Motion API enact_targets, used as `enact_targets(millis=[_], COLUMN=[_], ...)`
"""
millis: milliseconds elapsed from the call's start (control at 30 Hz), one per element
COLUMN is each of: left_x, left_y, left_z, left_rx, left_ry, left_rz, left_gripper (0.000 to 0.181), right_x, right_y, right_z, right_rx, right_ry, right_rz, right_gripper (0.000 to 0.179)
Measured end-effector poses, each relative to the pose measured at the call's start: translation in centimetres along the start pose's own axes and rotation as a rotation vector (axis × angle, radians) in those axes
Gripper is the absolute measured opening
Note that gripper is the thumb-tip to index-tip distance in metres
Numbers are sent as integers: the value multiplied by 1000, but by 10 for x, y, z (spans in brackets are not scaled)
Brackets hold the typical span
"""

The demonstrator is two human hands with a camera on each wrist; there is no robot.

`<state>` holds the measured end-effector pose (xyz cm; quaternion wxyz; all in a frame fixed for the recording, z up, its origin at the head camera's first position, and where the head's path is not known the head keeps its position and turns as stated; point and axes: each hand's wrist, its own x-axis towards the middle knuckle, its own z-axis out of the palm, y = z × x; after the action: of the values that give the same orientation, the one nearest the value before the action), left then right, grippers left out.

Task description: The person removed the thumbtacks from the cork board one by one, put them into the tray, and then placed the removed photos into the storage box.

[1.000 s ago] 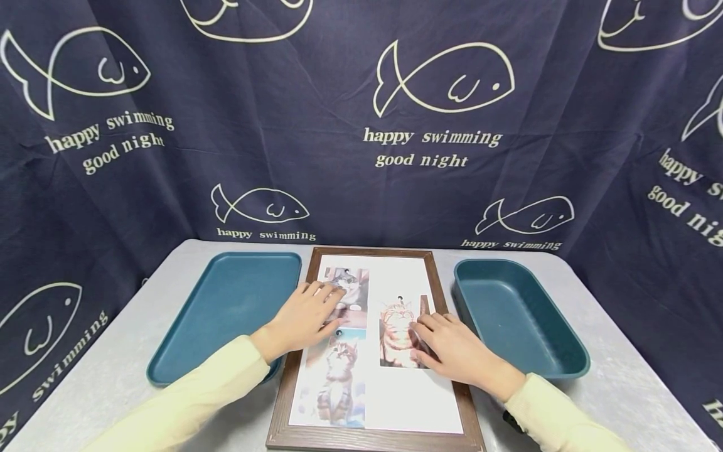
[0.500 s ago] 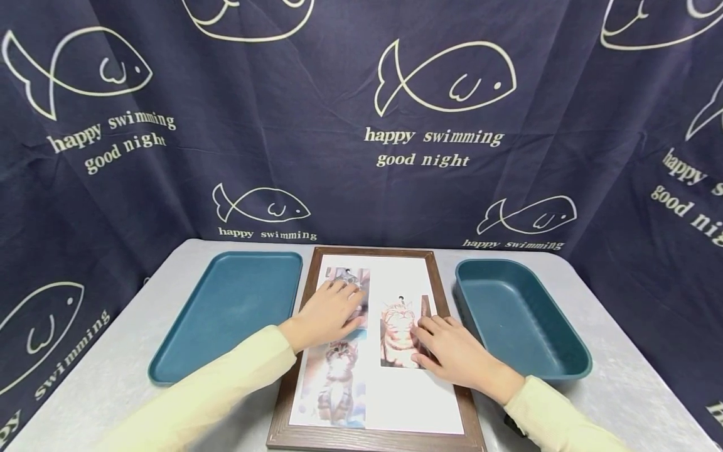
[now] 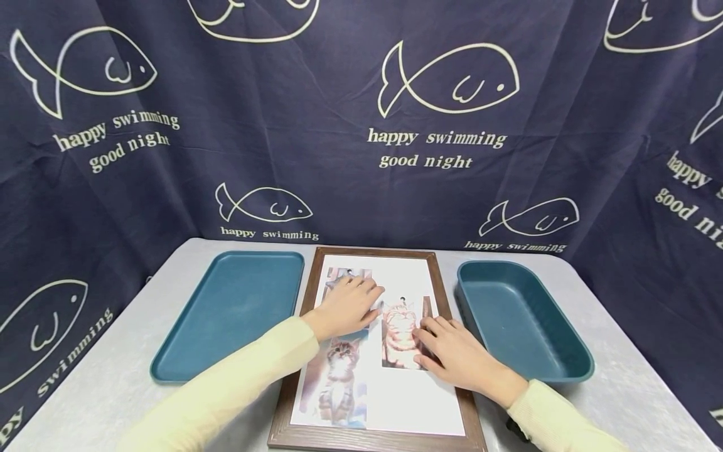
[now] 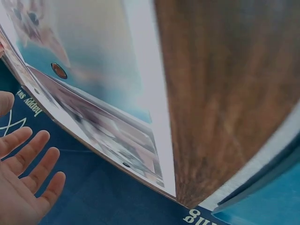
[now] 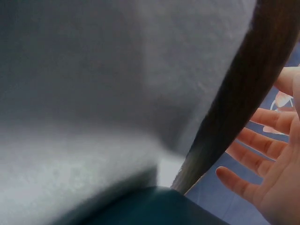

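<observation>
My left hand [image 3: 350,307] reaches over the upper-left photo of a grey cat [image 3: 364,276], covering much of it. Its fingertips point toward the orange cat photo [image 3: 398,342] on the right. The left wrist view shows those fingers loosely extended and holding nothing. My right hand [image 3: 459,356] lies over the right part of the orange cat photo, fingers fairly straight, fingertips on its surface in the head view. Below the left hand is a kitten photo [image 3: 334,392]. All three lie on a white board [image 3: 409,405] with a brown wooden frame [image 3: 361,437]. Small round fasteners [image 4: 59,71] sit on the photos.
A flat teal tray [image 3: 237,307] lies left of the frame, and a deep teal bin [image 3: 503,307] stands to its right. The grey tabletop [image 3: 615,376] ends at a dark blue curtain [image 3: 339,157] printed with fish.
My left hand has moved right across the grey cat photo, from its left edge toward the board's middle. The right hand stays in place.
</observation>
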<state>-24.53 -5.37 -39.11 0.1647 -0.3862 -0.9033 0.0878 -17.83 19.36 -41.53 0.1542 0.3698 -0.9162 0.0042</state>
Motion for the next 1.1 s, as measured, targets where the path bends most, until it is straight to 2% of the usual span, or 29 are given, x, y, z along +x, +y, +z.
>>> enact_targets(millis=[300, 633, 1100], left_x=[16, 39, 57], left_y=[6, 15, 20], left_z=[-1, 2, 5], left_rx=[-18, -65, -110], left_ry=[12, -57, -122], left_rz=[6, -9, -42], left_gripper=[35, 35, 35], right_x=[-2, -3, -2], right_y=[1, 1, 1], right_z=[1, 1, 1], right_rx=[20, 44, 49], right_ry=[11, 9, 5], right_rz=[11, 15, 19], right_gripper=[41, 41, 40])
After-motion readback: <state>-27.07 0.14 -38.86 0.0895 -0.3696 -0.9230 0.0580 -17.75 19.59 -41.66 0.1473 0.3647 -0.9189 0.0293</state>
